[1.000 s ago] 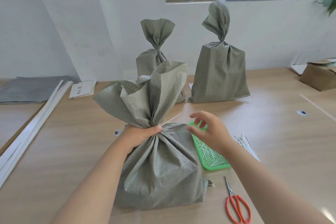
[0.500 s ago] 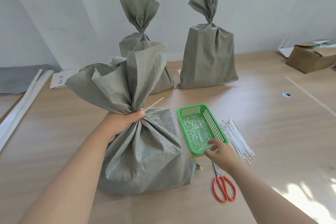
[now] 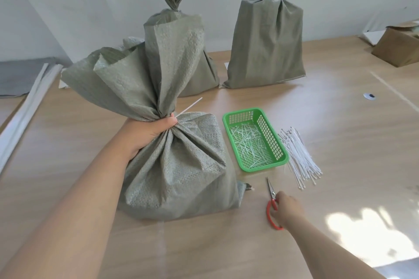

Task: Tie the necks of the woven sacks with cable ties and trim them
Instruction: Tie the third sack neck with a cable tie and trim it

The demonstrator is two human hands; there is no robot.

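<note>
The near sack (image 3: 176, 165) stands on the table (image 3: 340, 120), its gathered neck gripped by the left hand (image 3: 149, 130). The woven cloth is judged soft and slippery, so it is best held right at the tie. The stiff tie tail (image 3: 189, 107) juts far-right. The scissors (image 3: 271, 192), near right, are clasped at their red handles by the right hand (image 3: 288, 209).

No writing seems legible on anything in view.
</note>
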